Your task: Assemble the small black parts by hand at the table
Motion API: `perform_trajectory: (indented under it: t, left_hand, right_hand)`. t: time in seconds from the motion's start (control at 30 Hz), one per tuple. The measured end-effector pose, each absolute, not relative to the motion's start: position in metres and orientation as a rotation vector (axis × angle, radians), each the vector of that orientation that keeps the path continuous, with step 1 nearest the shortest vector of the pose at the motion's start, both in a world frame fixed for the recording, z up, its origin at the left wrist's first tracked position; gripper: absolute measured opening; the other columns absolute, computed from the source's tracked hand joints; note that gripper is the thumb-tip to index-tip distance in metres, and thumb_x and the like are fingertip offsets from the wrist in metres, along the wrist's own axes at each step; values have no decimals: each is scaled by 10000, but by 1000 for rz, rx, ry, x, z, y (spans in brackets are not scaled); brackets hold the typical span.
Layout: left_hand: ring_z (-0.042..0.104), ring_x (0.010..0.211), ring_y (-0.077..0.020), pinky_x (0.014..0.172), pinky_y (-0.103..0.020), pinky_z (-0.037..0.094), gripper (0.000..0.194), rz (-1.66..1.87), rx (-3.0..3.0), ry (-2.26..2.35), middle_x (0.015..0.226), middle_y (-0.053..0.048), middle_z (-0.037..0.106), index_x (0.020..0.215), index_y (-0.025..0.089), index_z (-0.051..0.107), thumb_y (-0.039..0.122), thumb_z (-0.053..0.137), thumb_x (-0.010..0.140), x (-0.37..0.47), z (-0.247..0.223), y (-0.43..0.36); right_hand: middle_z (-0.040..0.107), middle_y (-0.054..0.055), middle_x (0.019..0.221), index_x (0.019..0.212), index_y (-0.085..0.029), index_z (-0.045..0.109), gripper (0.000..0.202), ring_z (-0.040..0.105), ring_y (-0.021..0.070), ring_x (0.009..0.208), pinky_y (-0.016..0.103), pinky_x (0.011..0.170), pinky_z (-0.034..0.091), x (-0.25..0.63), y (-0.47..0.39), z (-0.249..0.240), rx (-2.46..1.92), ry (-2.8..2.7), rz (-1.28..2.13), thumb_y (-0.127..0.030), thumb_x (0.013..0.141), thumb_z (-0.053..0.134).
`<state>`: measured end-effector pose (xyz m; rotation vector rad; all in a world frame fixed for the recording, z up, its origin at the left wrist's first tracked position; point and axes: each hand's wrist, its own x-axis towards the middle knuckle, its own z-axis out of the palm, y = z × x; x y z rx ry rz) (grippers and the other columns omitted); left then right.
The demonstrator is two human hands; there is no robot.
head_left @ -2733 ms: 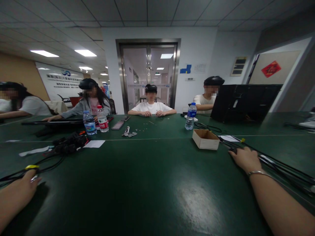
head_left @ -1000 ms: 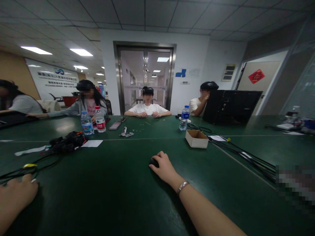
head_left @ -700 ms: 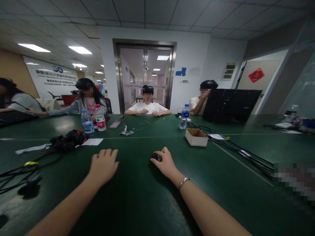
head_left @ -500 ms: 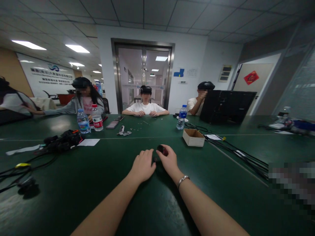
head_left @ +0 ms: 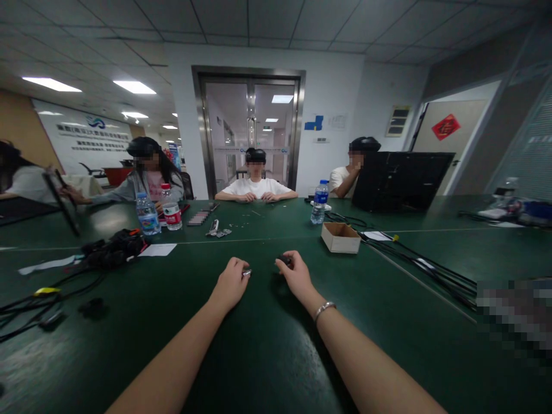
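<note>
My left hand [head_left: 230, 284] is closed at the table's middle, its fingers pinching a small shiny silver-and-dark piece [head_left: 246, 273] whose kind I cannot make out. To the right, apart from it, my right hand [head_left: 298, 277] grips a small dark roundish object [head_left: 283, 260] between thumb and fingers; the fingers partly hide it. Both hands are low over the green tabletop [head_left: 267, 333]. A shallow open cardboard box [head_left: 340, 244] stands beyond my right hand, to its right.
Water bottles [head_left: 148, 215] stand at left and another bottle [head_left: 319, 202] at right. Black cables [head_left: 425, 270] cross the right side; a dark bundle of gear [head_left: 114, 249] lies left. Small silver parts [head_left: 219, 231] lie ahead. A person [head_left: 256, 187] sits opposite, others beside a black monitor [head_left: 401, 181] and at left.
My hands have come apart: the left has moved left, and the silver-and-dark piece now shows in it. My right hand keeps the dark roundish object in nearly the same place.
</note>
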<state>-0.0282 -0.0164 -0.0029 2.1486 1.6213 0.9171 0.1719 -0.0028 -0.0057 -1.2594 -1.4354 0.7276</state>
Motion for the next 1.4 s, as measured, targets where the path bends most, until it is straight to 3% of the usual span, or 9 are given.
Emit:
perform_trajectory:
  t: [0.13, 0.27, 0.47, 1.13, 1.4]
  left_hand:
    - [605, 959, -195, 872, -336, 496, 205, 950, 1992, 1526, 1055, -72, 596, 962, 195, 674, 246, 559, 800, -44, -6, -14]
    - [602, 956, -190, 860, -339, 493, 211, 976, 2032, 1424, 999, -42, 631, 984, 234, 655, 297, 556, 808, -41, -4, -16]
    - [631, 829, -161, 763, -297, 529, 254, 1067, 1812, 1248, 910, -41, 648, 963, 187, 586, 312, 644, 750, -36, -3, -20]
    - [655, 823, -161, 786, -289, 521, 199, 1107, 1765, 1186, 881, -40, 695, 889, 187, 651, 308, 659, 732, -25, -8, -13]
    - [630, 686, -156, 662, -273, 487, 244, 1048, 1687, 1197, 727, -35, 678, 847, 162, 676, 377, 620, 747, -21, -6, -9]
  right_hand:
    - [631, 32, 868, 967, -185, 621, 297, 576, 151, 758, 288, 712, 461, 167, -12, 1, -1230, -1770, 675, -439, 848, 520]
    - [600, 47, 945, 1022, -193, 662, 243, 557, 158, 843, 297, 788, 447, 164, -16, 4, -1264, -1985, 476, -305, 811, 613]
    - [615, 39, 962, 1032, -206, 658, 263, 565, 152, 864, 286, 803, 443, 163, -17, 0, -1235, -2106, 450, -156, 775, 626]
    - [643, 55, 941, 994, -187, 677, 241, 580, 163, 850, 274, 763, 438, 161, -17, 3, -1239, -2130, 401, -163, 766, 605]
    - [639, 52, 933, 988, -184, 675, 239, 580, 163, 848, 276, 759, 438, 160, -17, 2, -1252, -2140, 395, -166, 766, 591]
